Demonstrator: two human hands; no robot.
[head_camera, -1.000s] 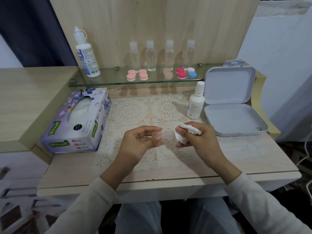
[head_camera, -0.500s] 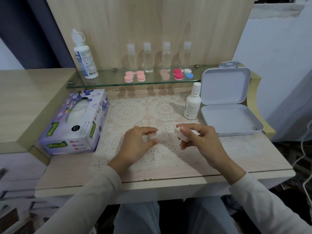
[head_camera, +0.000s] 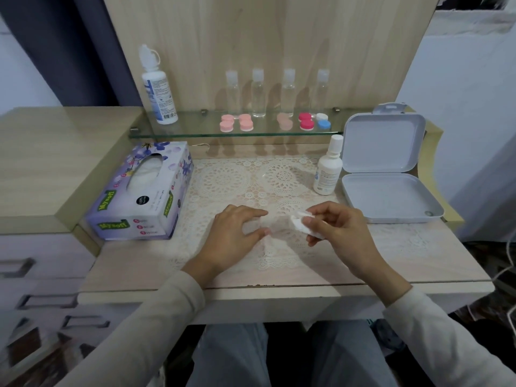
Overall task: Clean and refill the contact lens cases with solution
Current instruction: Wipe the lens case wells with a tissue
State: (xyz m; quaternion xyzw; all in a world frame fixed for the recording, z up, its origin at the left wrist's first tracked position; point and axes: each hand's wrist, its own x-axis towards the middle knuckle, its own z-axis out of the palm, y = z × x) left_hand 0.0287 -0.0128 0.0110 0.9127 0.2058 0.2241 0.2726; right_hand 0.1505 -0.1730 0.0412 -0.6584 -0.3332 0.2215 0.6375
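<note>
My left hand (head_camera: 234, 233) pinches a small clear lens case (head_camera: 275, 227) between thumb and fingers, low over the lace mat (head_camera: 229, 180). The case is transparent and blurred, so its details are hard to make out. Just to its right, my right hand (head_camera: 339, 231) grips a crumpled white tissue (head_camera: 299, 224), which nearly touches the case. A small white solution bottle (head_camera: 328, 171) stands capped behind my right hand. On the glass shelf (head_camera: 192, 130) lie pink lens cases (head_camera: 237, 122), a beige one (head_camera: 284, 121), a red one (head_camera: 306, 121) and a white-and-blue one (head_camera: 323, 122).
A floral tissue box (head_camera: 145, 191) lies at the left of the mat. An open white hinged box (head_camera: 391, 196) sits at the right. A large solution bottle (head_camera: 157, 90) and several small clear bottles (head_camera: 258, 93) stand on the shelf.
Both hands have dropped closer to the mat. The tissue is now balled tighter in my right hand's fingers, beside the case.
</note>
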